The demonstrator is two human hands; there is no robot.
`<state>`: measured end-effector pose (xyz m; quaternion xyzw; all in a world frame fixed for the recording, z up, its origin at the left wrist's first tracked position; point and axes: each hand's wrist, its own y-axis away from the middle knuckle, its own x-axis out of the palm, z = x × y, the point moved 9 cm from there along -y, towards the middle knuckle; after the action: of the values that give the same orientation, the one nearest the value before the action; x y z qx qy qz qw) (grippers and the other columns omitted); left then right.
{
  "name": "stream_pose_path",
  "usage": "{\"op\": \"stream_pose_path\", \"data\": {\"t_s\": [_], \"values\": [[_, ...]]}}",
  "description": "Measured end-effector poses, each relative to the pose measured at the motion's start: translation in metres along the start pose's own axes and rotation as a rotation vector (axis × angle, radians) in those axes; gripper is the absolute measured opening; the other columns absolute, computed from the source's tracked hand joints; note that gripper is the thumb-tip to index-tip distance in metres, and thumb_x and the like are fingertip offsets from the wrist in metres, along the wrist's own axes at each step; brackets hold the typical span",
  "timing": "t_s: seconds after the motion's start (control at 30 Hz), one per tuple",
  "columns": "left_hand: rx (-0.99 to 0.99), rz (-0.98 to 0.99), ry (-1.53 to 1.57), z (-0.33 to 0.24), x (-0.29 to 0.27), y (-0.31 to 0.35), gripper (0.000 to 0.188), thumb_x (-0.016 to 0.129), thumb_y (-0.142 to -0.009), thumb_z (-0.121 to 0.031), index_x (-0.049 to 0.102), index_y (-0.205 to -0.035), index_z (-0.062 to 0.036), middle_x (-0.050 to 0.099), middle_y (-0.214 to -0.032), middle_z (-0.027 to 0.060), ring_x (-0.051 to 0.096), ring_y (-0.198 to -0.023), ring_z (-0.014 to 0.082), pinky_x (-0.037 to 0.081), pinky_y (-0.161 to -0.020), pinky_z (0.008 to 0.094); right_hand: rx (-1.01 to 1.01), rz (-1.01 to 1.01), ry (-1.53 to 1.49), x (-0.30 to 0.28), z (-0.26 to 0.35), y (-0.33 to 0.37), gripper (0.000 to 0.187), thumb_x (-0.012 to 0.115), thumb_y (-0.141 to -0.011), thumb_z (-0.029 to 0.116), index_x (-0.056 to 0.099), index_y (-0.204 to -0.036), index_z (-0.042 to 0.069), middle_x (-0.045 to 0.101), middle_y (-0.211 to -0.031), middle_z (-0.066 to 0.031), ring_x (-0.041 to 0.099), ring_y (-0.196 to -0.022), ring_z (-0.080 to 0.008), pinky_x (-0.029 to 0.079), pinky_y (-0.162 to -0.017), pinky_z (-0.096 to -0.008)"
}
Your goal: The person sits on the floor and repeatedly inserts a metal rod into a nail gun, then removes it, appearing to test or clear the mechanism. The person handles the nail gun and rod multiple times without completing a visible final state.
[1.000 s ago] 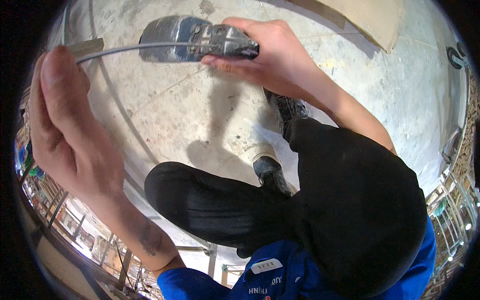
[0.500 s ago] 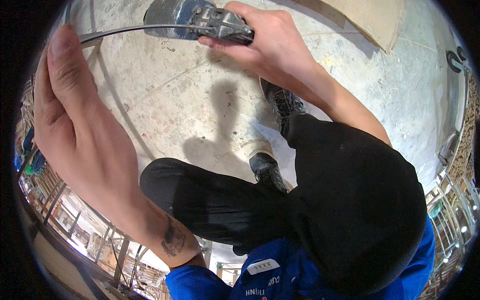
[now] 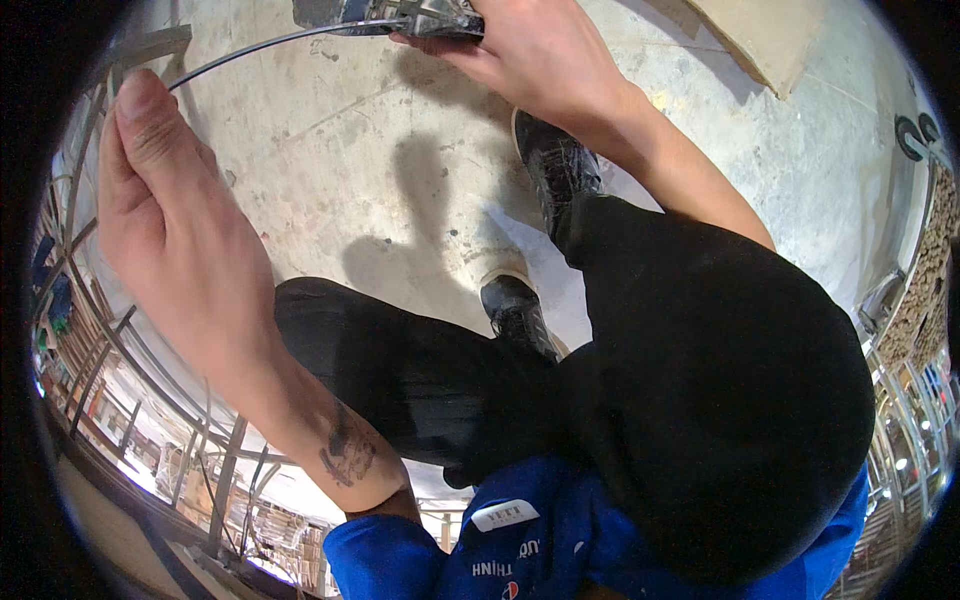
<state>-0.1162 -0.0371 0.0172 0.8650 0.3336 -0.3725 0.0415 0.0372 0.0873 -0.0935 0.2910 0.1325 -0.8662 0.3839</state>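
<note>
A thin dark strip [image 3: 265, 45] bows from my left hand to a dark metal tool at the top of the picture. My left hand [image 3: 180, 220] is closed at the strip's left end, thumb on top; the exact grip is partly hidden behind the fingers. The tool [image 3: 432, 18] has worn, blocky metal parts, and its upper portion is cut off by the picture's edge. Around its right end my right hand [image 3: 550, 65] is closed. Where the strip meets the tool, I cannot tell how it is fastened.
Below lies a stained concrete floor [image 3: 330, 190], with my black shoes [image 3: 560, 175] on it. A tan board [image 3: 765, 45] is at the upper right, near a dark wheel [image 3: 908, 138]. Metal racks [image 3: 130, 410] line the left side.
The tool and my right hand sit higher in the picture, and my left hand slightly further right. The whole view has shifted a little. Both hands keep their hold.
</note>
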Motion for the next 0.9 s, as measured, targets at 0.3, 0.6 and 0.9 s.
{"op": "stream_pose_path", "data": {"t_s": [0.3,0.6,0.9], "values": [[0.46,0.315,-0.362,-0.004,-0.012,0.0,0.013,0.065,-0.095,-0.015,0.063,-0.095,-0.0016,0.062,-0.091,0.0176,0.061,-0.088,0.0383,0.048,-0.079,0.0452,-0.158,0.08,-0.005,0.018,0.008,0.023,0.035,0.078,-0.083,0.013,0.059,-0.111,0.006,0.068,-0.1,-0.019,0.068,-0.092,-0.0381,0.055,-0.079,-0.0448],[-0.088,0.239,0.15,0.025,0.013,-0.017,0.022,0.056,-0.105,-0.019,0.065,-0.103,0.0019,0.067,-0.088,0.0114,0.068,-0.082,0.0248,0.052,-0.08,0.0333,0.011,0.013,-0.107,0.012,-0.005,0.013,0.028,0.077,-0.087,0.022,0.065,-0.102,0.002,0.069,-0.09,-0.0217,0.067,-0.085,-0.0428,0.053,-0.073,-0.0468],[-0.473,-0.505,1.323,0.017,0.074,-0.004,0.044,0.049,-0.11,-0.027,0.04,-0.144,-0.0006,0.064,-0.112,0.0123,0.063,-0.088,0.0187,0.053,-0.083,0.0331,0.103,-0.08,-0.076,0.013,-0.002,0.007,0.029,0.079,-0.085,0.022,0.066,-0.1,0.002,0.069,-0.091,-0.0231,0.067,-0.087,-0.0425,0.053,-0.074,-0.0461]]}}
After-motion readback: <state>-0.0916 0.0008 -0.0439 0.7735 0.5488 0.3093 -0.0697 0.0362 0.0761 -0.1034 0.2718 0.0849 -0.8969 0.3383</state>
